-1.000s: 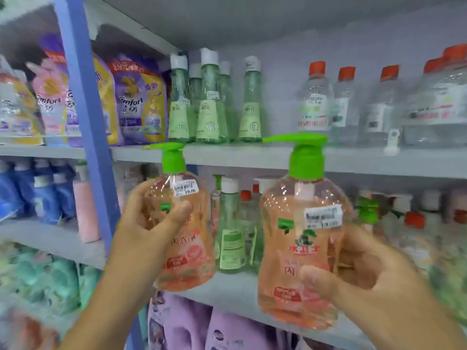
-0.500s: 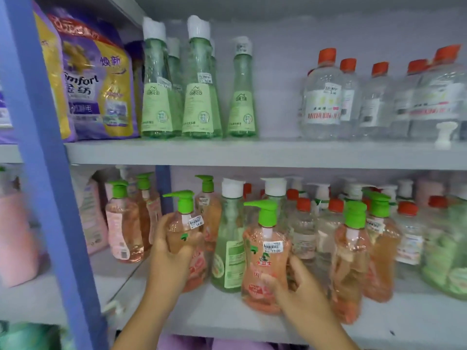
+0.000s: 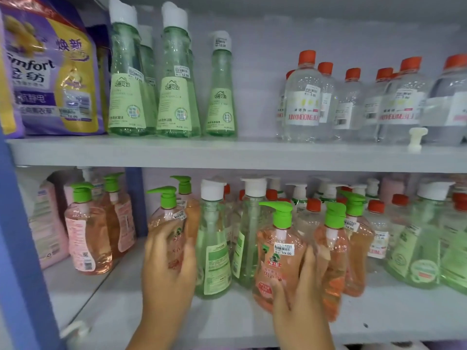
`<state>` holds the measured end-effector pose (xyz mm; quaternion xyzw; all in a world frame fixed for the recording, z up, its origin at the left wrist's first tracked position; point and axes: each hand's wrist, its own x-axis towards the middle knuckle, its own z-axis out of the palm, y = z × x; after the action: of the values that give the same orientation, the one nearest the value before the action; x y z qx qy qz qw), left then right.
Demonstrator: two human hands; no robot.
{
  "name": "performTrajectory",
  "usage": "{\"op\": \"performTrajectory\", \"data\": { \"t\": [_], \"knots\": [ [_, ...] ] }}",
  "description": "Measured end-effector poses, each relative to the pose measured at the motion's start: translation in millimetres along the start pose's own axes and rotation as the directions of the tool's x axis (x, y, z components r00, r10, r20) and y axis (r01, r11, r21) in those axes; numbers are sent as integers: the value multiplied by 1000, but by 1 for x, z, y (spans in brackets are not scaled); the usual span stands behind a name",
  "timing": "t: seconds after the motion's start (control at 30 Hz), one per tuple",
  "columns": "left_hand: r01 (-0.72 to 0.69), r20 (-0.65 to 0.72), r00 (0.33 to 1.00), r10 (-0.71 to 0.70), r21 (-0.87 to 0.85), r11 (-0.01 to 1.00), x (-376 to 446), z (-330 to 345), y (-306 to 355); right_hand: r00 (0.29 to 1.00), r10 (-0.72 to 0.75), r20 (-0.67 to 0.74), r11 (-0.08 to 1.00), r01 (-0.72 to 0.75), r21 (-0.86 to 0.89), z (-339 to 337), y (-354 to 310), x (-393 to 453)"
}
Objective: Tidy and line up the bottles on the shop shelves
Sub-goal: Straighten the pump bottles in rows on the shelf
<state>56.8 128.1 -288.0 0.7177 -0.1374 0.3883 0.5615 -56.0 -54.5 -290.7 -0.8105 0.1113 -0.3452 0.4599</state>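
Shop shelf: left hand and right hand each wrap a pink pump bottle. Likely heavy, slick plastic; grip bodies, not pumps.

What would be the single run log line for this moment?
left hand: grips orange pump bottle | right hand: grips orange pump bottle | both on lower shelf

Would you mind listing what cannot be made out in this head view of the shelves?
- Left pump bottle: lower label hidden by the left hand.
- Rear bottles on the lower shelf: hidden behind the front rows.
- Clear bottles far right: blurred, cut by the edge.
- Price stickers: mostly too small.
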Motion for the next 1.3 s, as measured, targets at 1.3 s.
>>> {"op": "performTrajectory", "data": {
  "t": [1.3],
  "knots": [
    [238,314,921,-230,13,971,-5,-72,-16,786,-117,607,831,412,-373,14,-159,110]
  ]
}}
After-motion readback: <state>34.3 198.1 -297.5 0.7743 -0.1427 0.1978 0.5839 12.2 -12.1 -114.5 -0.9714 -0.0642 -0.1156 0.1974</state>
